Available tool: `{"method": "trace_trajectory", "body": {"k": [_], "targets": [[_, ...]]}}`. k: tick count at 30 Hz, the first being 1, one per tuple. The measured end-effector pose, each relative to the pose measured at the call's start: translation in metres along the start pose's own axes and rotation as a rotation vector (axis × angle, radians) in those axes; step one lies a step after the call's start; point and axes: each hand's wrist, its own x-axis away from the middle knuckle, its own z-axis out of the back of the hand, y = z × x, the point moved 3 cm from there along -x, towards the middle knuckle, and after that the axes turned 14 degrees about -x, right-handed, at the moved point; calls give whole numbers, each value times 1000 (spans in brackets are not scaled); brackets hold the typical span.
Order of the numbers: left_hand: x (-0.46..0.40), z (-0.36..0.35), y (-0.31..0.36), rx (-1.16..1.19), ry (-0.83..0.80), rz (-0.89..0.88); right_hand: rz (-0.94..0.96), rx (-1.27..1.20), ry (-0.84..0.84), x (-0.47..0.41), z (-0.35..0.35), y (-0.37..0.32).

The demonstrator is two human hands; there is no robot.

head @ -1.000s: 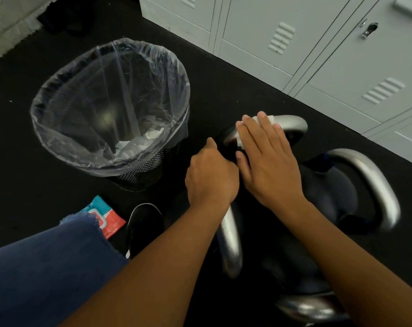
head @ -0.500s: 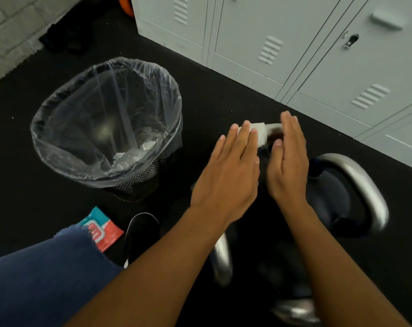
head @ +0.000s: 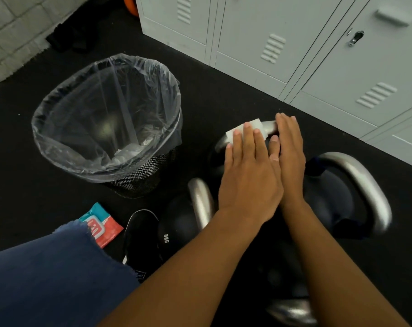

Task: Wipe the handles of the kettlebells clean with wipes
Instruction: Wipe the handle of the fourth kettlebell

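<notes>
Several dark kettlebells with silver handles stand on the black floor. A folded white wipe lies over the far kettlebell's handle. My left hand presses flat on the wipe, fingers straight and together. My right hand lies beside it on the same handle, to the right of the wipe, fingers extended, thumb tucked toward the left hand. Another kettlebell handle arches at the right. A third handle stands below my left hand on a body marked 8KG. Part of a fourth shows at the bottom.
A mesh waste bin with a clear liner holds used wipes at the left. A red and teal wipes pack lies on the floor by my black shoe and denim-clad knee. Grey lockers line the back.
My left hand opened from a fist and moved forward onto the wipe. My right hand slid off the wipe to the right along the handle. The view tilted up slightly.
</notes>
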Motion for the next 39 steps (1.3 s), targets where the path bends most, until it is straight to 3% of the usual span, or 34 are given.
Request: {"method": "trace_trajectory", "body": {"k": [4, 8, 13, 19, 25, 30, 35, 39], "targets": [[-12, -12, -3, 136, 79, 159, 67, 28, 11, -3, 2, 0], [-2, -25, -9, 453, 92, 351, 67, 9, 39, -3, 1, -2], [-2, -24, -1, 446, 189, 269, 92, 61, 46, -3, -2, -1], [-15, -29, -14, 764, 151, 588, 98, 36, 86, -3, -3, -3], [-9, -28, -6, 554, 242, 446, 118, 62, 79, -4, 0, -1], [-23, -37, -18, 844, 126, 731, 112, 50, 83, -4, 0, 0], [-17, -30, -11, 786, 232, 646, 110, 50, 83, -4, 0, -1], [-33, -35, -24, 865, 117, 843, 125, 39, 76, -4, 2, 1]]}}
